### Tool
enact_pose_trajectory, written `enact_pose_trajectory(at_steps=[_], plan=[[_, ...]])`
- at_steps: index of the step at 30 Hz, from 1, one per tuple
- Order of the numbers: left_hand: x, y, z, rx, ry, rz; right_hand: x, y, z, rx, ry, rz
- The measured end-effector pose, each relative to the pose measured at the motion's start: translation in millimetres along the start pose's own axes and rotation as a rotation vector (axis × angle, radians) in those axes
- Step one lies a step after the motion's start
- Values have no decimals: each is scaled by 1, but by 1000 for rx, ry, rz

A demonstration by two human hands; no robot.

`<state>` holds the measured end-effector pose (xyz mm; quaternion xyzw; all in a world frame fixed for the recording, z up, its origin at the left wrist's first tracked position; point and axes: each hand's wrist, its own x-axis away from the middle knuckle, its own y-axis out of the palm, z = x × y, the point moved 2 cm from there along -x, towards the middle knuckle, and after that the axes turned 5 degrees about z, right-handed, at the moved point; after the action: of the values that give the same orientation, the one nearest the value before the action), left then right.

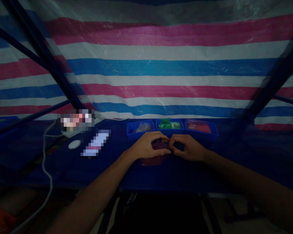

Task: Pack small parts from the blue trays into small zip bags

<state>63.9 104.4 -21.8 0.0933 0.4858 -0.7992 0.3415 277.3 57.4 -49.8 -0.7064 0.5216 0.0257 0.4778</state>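
Note:
My left hand (148, 144) curls around a small dark-red plastic bag (160, 145), its thumb and fingers closing at the bag's right end. From the other side my right hand (189, 148) pinches the same end, thumb against forefinger. The fingertips of both hands nearly meet, so any small item between them is hidden. More reddish plastic (150, 161) lies flat on the blue table (107, 172) under my left hand; I cannot tell whether it is a separate bag. The light is dim.
Behind my hands stand three blue trays: the left tray (130, 130) holds clear bags, the middle tray (169, 131) green pieces, the right tray (215, 131) red bags. Leftward lie a white round object (74, 144), a blurred phone-like slab (96, 143) and a white cable (47, 175).

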Motion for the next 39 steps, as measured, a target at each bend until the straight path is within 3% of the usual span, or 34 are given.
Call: enact_pose_trajectory(at_steps=[7, 12, 17, 22, 28, 32, 35, 39], plan=[[-2, 4, -9, 24, -105, 102, -1, -4, 18, -151, 218, 206], [-4, 3, -11, -9, -161, 180, -2, -2, 20, -382, 320, 231], [-3, 5, -19, 114, -285, 278, -3, -5, 12, -614, 283, 218], [-2, 9, -26, 236, -348, 302, -3, -1, 14, -517, 363, 273], [-2, 11, -20, 317, -258, 246, -3, -1, 25, -444, 421, 393], [-2, 16, -21, 293, -259, 216, -3, -2, 25, -395, 403, 402], [-2, 18, -27, 333, -300, 245, -4, -1, 23, -372, 391, 388], [-3, 20, -35, 566, -345, 352, -5, 0, 25, -406, 389, 348]])
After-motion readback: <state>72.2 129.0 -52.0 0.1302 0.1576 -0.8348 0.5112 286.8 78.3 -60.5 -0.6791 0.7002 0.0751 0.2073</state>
